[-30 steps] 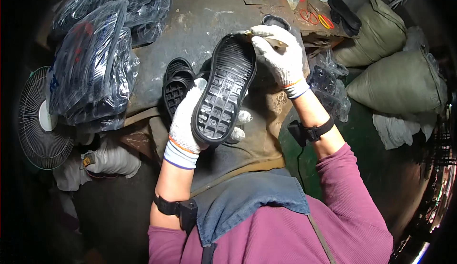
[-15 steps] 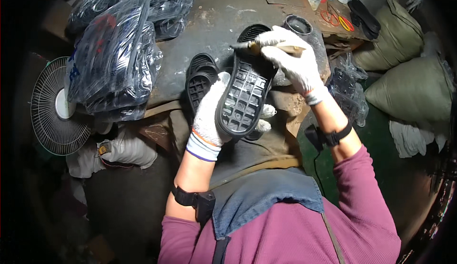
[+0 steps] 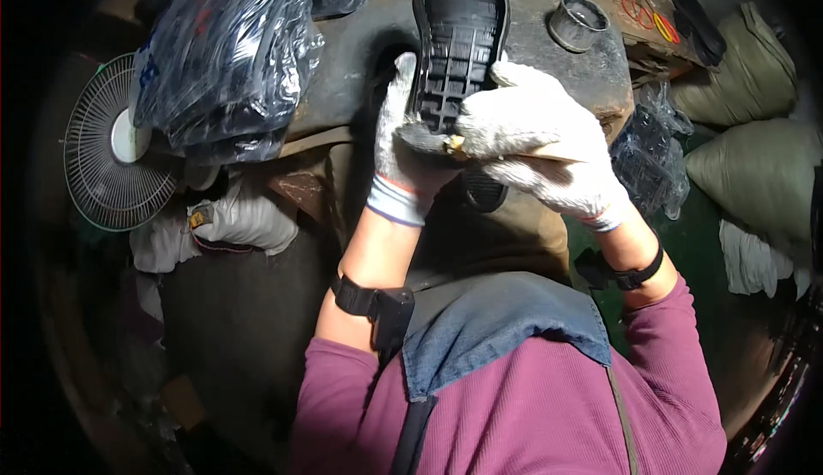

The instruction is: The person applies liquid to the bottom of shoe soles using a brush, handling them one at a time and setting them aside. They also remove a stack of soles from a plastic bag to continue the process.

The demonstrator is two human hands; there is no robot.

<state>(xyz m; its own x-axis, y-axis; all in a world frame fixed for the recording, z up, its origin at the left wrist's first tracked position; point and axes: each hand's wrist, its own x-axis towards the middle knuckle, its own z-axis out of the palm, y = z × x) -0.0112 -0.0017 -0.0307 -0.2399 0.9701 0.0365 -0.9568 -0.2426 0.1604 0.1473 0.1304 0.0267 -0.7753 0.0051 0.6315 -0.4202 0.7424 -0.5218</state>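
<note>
A long black ribbed shoe sole with a gridded underside (image 3: 459,55) is held up in front of the person, overlapping the near edge of the grey, worn desk (image 3: 536,68) in the view; its far end meets the upper border and may be slightly cut off; its near end lies in shadow, largely covered by the hands and a brush. The left hand, in a white knitted glove (image 3: 396,136), grips the sole with its thumb along the left edge; its other fingers are mostly concealed behind the sole. The right hand, in a matching white glove (image 3: 549,136), is closed around the dark-bristled brush with a pale handle (image 3: 423,139); the bristles are over the sole's near end, though whether they touch it is hard to tell; most of the handle is covered by the fingers. Below the hands, a dark ribbed piece (image 3: 485,190) shows only in part.

On the desk stands a round, dark cup with a crusted rim (image 3: 579,25), its contents unclear; shiny clear plastic bags (image 3: 231,63) at left blur the shapes of their dark contents and run past the upper border; red-and-yellow-handled scissors (image 3: 664,27) are small and indistinct at right.
</note>
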